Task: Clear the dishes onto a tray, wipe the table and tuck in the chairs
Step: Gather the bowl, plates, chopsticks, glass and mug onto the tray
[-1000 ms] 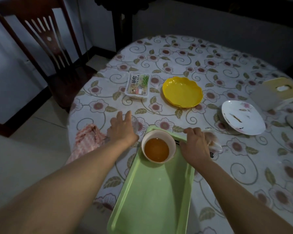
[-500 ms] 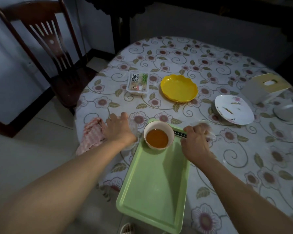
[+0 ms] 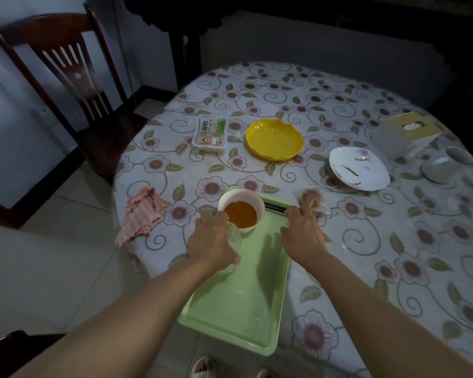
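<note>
Since half a sec ago the left hand (image 3: 212,242) has come off the tablecloth w/ a clear glass (image 3: 234,236) and now holds it over the green tray's (image 3: 238,309) left edge, fingers curled round it, just beside the bowl (image 3: 241,210) of orange liquid. Bowl sits at the tray's far end. Right hand (image 3: 302,233) is over the tray's right rim, fingers bent down at dark chopsticks (image 3: 275,207) lying across the far right corner; can't tell if it grips them. Wrapped snack (image 3: 310,200) is just right of that corner. Beyond the tray: yellow dish (image 3: 274,139), food pack (image 3: 210,133), and to the far right a dirty white plate (image 3: 359,169). Pink cloth (image 3: 141,214) lies left of the tray at the table (image 3: 393,255) edge, chair (image 3: 74,85) further left.
</note>
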`<control>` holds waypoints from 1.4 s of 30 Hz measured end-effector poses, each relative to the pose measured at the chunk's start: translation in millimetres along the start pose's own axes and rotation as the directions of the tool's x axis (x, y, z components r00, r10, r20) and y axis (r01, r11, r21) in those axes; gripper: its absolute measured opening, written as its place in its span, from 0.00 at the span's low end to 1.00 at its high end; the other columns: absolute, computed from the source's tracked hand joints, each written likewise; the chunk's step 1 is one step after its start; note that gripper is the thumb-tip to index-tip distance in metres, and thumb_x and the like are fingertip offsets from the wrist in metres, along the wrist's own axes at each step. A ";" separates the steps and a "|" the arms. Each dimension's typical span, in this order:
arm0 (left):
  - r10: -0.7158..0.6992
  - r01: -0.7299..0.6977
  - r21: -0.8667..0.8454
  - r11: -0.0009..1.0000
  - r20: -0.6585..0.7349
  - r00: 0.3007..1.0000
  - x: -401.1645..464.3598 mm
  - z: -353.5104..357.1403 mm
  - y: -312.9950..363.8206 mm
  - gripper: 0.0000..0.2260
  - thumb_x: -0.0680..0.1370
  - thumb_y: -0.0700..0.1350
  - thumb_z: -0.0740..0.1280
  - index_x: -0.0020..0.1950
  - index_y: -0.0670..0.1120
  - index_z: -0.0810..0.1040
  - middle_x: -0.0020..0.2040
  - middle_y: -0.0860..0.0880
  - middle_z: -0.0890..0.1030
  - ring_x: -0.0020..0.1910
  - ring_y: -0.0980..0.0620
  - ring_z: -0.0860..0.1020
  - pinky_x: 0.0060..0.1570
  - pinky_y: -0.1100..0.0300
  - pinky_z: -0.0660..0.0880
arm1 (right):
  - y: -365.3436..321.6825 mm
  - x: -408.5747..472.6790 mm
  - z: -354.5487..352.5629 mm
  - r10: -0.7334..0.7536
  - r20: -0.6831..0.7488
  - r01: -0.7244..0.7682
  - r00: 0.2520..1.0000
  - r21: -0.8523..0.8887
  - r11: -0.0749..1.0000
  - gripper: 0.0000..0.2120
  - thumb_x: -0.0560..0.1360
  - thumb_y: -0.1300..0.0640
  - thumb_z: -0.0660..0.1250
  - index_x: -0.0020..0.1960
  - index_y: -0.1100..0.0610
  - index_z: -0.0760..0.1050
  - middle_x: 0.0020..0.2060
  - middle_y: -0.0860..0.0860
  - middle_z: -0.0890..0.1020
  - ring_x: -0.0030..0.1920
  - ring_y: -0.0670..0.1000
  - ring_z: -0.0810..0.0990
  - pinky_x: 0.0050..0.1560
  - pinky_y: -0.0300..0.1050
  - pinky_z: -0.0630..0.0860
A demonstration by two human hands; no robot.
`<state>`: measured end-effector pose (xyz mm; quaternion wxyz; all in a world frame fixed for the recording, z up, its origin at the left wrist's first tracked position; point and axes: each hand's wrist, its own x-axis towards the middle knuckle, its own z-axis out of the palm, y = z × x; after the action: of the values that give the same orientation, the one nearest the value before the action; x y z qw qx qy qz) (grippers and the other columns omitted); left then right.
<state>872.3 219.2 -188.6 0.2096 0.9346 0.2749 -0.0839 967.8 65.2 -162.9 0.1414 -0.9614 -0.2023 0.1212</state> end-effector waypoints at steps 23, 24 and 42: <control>0.188 -0.183 0.147 0.972 -0.025 0.982 23.8 -9.4 49.4 0.36 0.70 0.61 0.70 0.69 0.45 0.59 0.68 0.43 0.65 0.66 0.42 0.64 0.63 0.49 0.67 | 38.9 -2.5 -6.5 0.182 -0.040 -0.180 0.983 0.050 0.982 0.22 0.74 0.59 0.64 0.67 0.58 0.64 0.64 0.58 0.67 0.63 0.59 0.67 0.59 0.51 0.70; 0.203 -0.199 0.148 0.969 -0.013 0.979 25.4 -10.3 53.8 0.34 0.70 0.59 0.69 0.68 0.45 0.60 0.68 0.43 0.65 0.66 0.42 0.63 0.62 0.49 0.67 | 41.5 -2.1 -8.2 0.192 -0.042 -0.190 0.980 0.054 0.980 0.23 0.74 0.59 0.64 0.67 0.58 0.64 0.63 0.58 0.67 0.62 0.58 0.68 0.59 0.51 0.70; 0.151 -0.156 0.103 0.982 0.056 0.987 111.1 19.7 150.3 0.25 0.73 0.44 0.69 0.68 0.47 0.64 0.65 0.46 0.69 0.66 0.45 0.63 0.60 0.53 0.70 | 112.4 122.6 -4.5 0.076 0.025 -0.078 0.997 0.102 0.992 0.17 0.78 0.53 0.58 0.65 0.55 0.65 0.62 0.58 0.68 0.59 0.59 0.69 0.57 0.51 0.70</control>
<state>1046.7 149.3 -184.6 0.1716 0.9606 0.1921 -0.1044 1118.0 17.5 -216.3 0.1837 -0.9586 -0.1602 0.1469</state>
